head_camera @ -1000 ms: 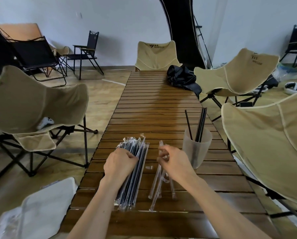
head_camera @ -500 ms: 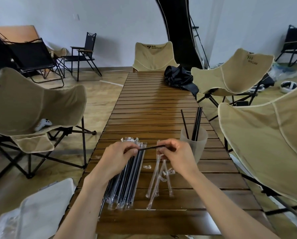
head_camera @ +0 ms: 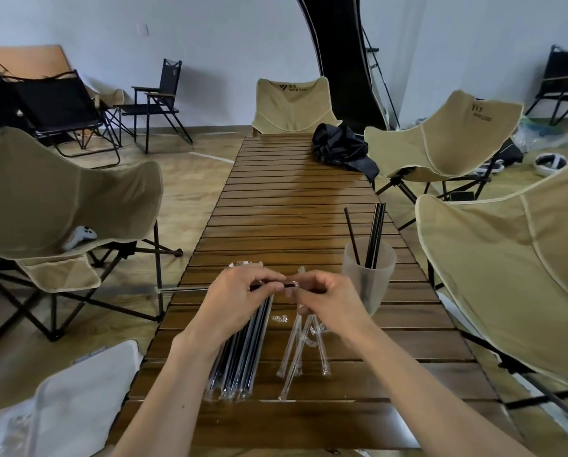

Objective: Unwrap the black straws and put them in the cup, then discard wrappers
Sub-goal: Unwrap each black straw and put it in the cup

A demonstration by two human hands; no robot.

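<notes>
I hold one wrapped black straw (head_camera: pixel 183 289) level above the table; its far end sticks out left past the table edge. My left hand (head_camera: pixel 239 298) grips it and my right hand (head_camera: pixel 325 300) pinches its right end, the two hands almost touching. Under my left hand lies a bundle of wrapped black straws (head_camera: pixel 239 361). Several empty clear wrappers (head_camera: pixel 304 344) lie beneath my right hand. A frosted cup (head_camera: pixel 370 275) with three black straws (head_camera: pixel 375 235) stands just right of my right hand.
The slatted wooden table (head_camera: pixel 296 206) runs away from me, with a black cloth bag (head_camera: pixel 340 148) at its far right. Beige folding chairs (head_camera: pixel 513 275) crowd both sides. A white bin (head_camera: pixel 78 390) sits on the floor at lower left.
My left hand picked one wrapped straw from the bundle and lifted it. Both hands have come together at its right end, and the straw now juts out to the left.
</notes>
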